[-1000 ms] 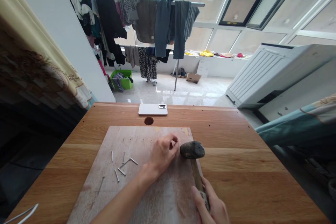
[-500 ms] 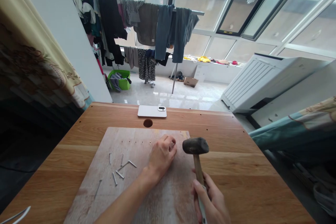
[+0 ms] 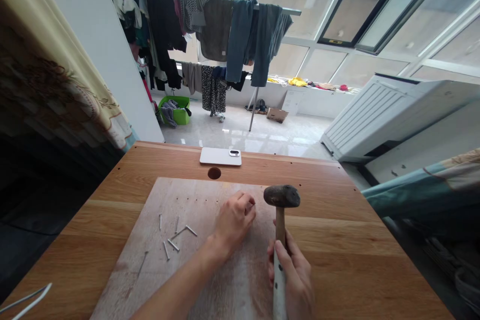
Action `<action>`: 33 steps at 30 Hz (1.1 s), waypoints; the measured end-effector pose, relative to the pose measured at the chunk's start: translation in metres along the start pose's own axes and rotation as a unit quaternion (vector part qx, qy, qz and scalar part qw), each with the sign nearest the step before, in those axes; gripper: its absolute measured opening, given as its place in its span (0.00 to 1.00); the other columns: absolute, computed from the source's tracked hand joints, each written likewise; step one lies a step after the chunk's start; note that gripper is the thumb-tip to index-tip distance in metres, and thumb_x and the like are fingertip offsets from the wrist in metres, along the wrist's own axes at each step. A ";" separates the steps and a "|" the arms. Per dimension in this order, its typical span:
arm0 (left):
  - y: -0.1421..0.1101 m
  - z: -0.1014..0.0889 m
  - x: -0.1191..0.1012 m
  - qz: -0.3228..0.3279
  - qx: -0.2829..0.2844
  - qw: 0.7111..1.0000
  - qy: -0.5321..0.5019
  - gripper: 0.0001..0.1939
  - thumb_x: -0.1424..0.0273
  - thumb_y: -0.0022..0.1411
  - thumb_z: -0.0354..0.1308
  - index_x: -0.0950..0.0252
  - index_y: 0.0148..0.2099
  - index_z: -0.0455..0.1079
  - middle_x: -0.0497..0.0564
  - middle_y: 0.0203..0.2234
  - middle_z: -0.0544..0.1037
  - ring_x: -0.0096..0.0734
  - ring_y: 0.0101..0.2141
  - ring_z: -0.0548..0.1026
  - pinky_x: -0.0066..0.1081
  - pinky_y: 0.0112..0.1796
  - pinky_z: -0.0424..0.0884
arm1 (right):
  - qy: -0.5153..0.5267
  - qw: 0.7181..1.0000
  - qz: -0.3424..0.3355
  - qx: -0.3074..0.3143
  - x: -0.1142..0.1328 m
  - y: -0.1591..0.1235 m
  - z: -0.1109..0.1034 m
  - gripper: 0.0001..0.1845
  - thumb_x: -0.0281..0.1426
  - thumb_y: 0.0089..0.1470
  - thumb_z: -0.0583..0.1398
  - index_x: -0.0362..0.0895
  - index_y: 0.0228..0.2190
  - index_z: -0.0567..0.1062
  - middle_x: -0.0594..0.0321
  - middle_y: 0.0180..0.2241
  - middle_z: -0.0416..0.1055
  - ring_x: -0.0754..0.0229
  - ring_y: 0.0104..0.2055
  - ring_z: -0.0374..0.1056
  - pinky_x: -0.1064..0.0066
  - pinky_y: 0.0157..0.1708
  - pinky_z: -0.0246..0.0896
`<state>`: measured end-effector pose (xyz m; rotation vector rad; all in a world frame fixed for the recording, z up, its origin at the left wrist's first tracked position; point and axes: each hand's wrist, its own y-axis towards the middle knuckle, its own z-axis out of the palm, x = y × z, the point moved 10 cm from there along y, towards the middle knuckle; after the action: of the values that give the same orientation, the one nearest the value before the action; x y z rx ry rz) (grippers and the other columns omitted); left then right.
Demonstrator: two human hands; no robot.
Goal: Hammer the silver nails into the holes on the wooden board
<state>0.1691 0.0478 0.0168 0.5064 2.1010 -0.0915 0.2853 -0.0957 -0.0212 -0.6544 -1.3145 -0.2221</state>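
Lower centre: hammer [image 3: 280, 220] gripped in right hand [image 3: 291, 272], presumably held clear to spare left hand [image 3: 235, 217], curled over board [image 3: 234, 280], whether closed on anything undeterminable. Nails [image 3: 173, 245] laid lower left, seemingly within reach.

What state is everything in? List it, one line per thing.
Left hand: fingers curled, contents unclear
Right hand: closed around the hammer
Hammer: held by its handle
Nails: lying scattered on the board
Phone: lying flat, camera side up
Green basket: upright, cloth inside
Clothes: hung on a rack
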 end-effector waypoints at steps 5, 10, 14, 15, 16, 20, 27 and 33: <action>0.001 0.001 0.001 0.005 -0.003 1.000 -0.007 0.05 0.77 0.65 0.58 0.63 0.38 0.74 0.48 0.35 0.77 0.28 0.30 0.73 0.29 0.36 0.67 | -0.015 1.000 -0.011 0.016 -0.001 0.002 0.000 0.31 0.52 0.53 0.70 0.42 0.47 0.76 0.68 0.25 0.72 0.65 0.20 0.64 0.77 0.16 0.61; 0.001 0.002 0.002 0.006 -0.004 1.000 -0.008 0.05 0.77 0.65 0.58 0.63 0.39 0.75 0.48 0.34 0.77 0.28 0.30 0.74 0.29 0.36 0.67 | 0.004 1.000 -0.013 0.028 -0.001 0.005 -0.001 0.35 0.53 0.50 0.71 0.43 0.50 0.78 0.67 0.26 0.72 0.66 0.19 0.63 0.77 0.14 0.61; 0.000 0.001 0.002 0.006 -0.006 1.000 -0.011 0.05 0.77 0.65 0.59 0.64 0.39 0.75 0.48 0.35 0.78 0.28 0.29 0.74 0.29 0.36 0.68 | -0.002 0.999 -0.024 0.045 0.002 0.003 0.004 0.26 0.53 0.50 0.70 0.43 0.38 0.82 0.67 0.20 0.69 0.67 0.17 0.60 0.77 0.14 0.61; 0.000 0.001 0.002 0.006 -0.007 1.000 -0.012 0.05 0.77 0.65 0.59 0.63 0.39 0.75 0.48 0.35 0.78 0.27 0.29 0.74 0.29 0.36 0.68 | 0.000 0.998 -0.026 0.051 0.002 0.003 0.006 0.25 0.52 0.50 0.70 0.43 0.37 0.83 0.67 0.20 0.70 0.67 0.16 0.60 0.77 0.13 0.60; 0.000 0.001 0.001 0.006 -0.006 1.000 -0.012 0.05 0.77 0.65 0.59 0.63 0.39 0.75 0.48 0.35 0.78 0.27 0.29 0.74 0.29 0.36 0.68 | 0.005 0.998 -0.027 0.055 0.002 0.003 0.007 0.25 0.52 0.50 0.70 0.43 0.36 0.83 0.66 0.21 0.71 0.67 0.16 0.59 0.77 0.12 0.60; 0.000 0.000 -0.001 0.006 0.000 1.000 -0.008 0.06 0.78 0.65 0.59 0.63 0.39 0.75 0.48 0.36 0.78 0.27 0.29 0.74 0.30 0.36 0.68 | 0.027 0.997 -0.035 0.057 0.002 0.003 0.005 0.28 0.50 0.50 0.71 0.46 0.47 0.83 0.61 0.30 0.78 0.68 0.17 0.61 0.76 0.12 0.62; 0.000 0.000 0.000 0.003 -0.001 1.000 0.000 0.06 0.78 0.64 0.60 0.63 0.40 0.75 0.48 0.35 0.78 0.28 0.30 0.74 0.30 0.37 0.68 | 0.057 0.998 -0.006 0.036 -0.009 0.002 -0.005 0.39 0.47 0.51 0.72 0.47 0.61 0.75 0.67 0.24 0.74 0.66 0.20 0.65 0.78 0.17 0.63; 0.000 0.000 -0.001 0.007 -0.005 1.000 0.001 0.06 0.79 0.65 0.60 0.64 0.40 0.75 0.48 0.35 0.79 0.29 0.31 0.75 0.30 0.37 0.68 | 0.105 0.992 -0.003 0.074 -0.005 -0.001 0.009 0.40 0.46 0.55 0.70 0.52 0.65 0.68 0.70 0.26 0.71 0.71 0.15 0.59 0.81 0.12 0.58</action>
<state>0.1692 0.0475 0.0173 0.5143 2.0994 -0.0726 0.2759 -0.0925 -0.0250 -0.4875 -1.1191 -0.1914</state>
